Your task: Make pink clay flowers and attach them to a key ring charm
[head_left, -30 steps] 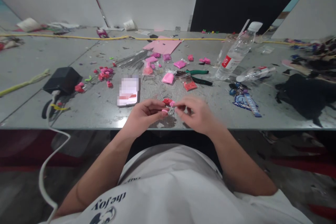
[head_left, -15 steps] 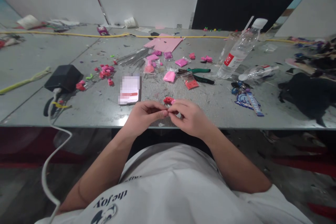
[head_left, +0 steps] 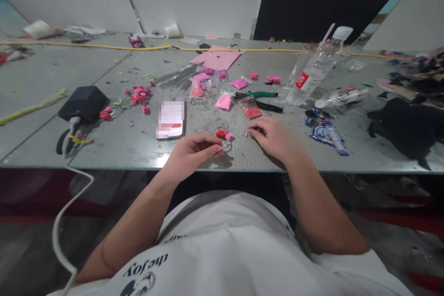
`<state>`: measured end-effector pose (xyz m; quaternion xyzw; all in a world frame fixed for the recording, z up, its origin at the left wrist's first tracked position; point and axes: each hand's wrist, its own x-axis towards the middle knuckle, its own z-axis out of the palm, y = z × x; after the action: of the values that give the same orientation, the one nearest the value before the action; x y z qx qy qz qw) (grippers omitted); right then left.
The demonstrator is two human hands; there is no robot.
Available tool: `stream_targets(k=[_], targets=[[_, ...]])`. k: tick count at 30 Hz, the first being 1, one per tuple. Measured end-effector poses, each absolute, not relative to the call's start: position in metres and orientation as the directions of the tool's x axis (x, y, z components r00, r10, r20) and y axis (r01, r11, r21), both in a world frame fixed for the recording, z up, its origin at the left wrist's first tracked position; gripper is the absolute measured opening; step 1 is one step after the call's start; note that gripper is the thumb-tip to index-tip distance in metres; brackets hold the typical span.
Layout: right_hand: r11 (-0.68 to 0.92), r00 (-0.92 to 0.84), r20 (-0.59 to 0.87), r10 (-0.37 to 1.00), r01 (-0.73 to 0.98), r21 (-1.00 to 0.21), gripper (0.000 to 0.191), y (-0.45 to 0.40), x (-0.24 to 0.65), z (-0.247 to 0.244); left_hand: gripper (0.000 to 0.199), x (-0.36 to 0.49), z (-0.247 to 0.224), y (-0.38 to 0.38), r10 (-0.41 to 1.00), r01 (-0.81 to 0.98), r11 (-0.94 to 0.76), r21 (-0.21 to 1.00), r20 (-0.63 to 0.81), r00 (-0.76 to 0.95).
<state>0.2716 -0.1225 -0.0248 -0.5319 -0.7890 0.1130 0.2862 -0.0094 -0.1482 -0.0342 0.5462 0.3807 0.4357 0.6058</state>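
Note:
My left hand [head_left: 196, 152] is closed in a pinch near the table's front edge. At its fingertips is a thin curled metal wire [head_left: 227, 145], joined to a small red and pink clay-like piece [head_left: 222, 134]. My right hand [head_left: 272, 136] rests low over the table to the right, thumb and forefinger together. Beside its fingertips shows a tiny pale pink bit [head_left: 246, 133]; whether it is gripped or lies on the table I cannot tell. Just beyond are a bag of red clay [head_left: 251, 110], a pink clay packet [head_left: 224, 101] and green-handled pliers [head_left: 262, 95].
A phone [head_left: 171, 119] lies left of my left hand. Further left are a cluster of red and pink pieces [head_left: 139, 95] and a black box [head_left: 83, 104] with a white cable. On the right are a standing water bottle [head_left: 317, 67], a lying bottle [head_left: 342, 97] and a keychain [head_left: 328, 136].
My right hand has parted from my left and moved right across the table. My left hand has stayed in place with the wire, and the red and pink piece is more exposed.

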Motion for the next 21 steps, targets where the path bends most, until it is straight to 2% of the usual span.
stream_targets(k=[6, 11, 14, 18, 21], targets=[[0.400, -0.306, 0.290, 0.907, 0.841, -0.364, 0.020, -0.124, 0.259, -0.036, 0.023, -0.010, -0.035, -0.149, 0.940, -0.095, 0.018, 0.995, 0.016, 0.342], [0.459, -0.341, 0.335, 0.878, 0.799, -0.388, 0.014, -0.128, 0.264, -0.038, 0.026, -0.009, -0.034, -0.151, 0.942, -0.064, -0.009, 0.998, 0.030, 0.335], [0.436, -0.285, 0.363, 0.887, 0.774, -0.459, 0.009, -0.128, 0.267, -0.039, 0.027, -0.009, -0.034, -0.152, 0.940, -0.070, -0.004, 0.998, 0.028, 0.339], [0.360, -0.120, 0.376, 0.919, 0.645, -0.674, 0.005, -0.131, 0.269, -0.038, 0.026, -0.010, -0.034, -0.151, 0.941, -0.082, -0.004, 0.997, 0.031, 0.337], [0.306, -0.024, 0.355, 0.935, 0.562, -0.768, 0.006, -0.133, 0.271, -0.037, 0.026, -0.010, -0.035, -0.150, 0.941, -0.080, -0.008, 0.997, 0.034, 0.335]])
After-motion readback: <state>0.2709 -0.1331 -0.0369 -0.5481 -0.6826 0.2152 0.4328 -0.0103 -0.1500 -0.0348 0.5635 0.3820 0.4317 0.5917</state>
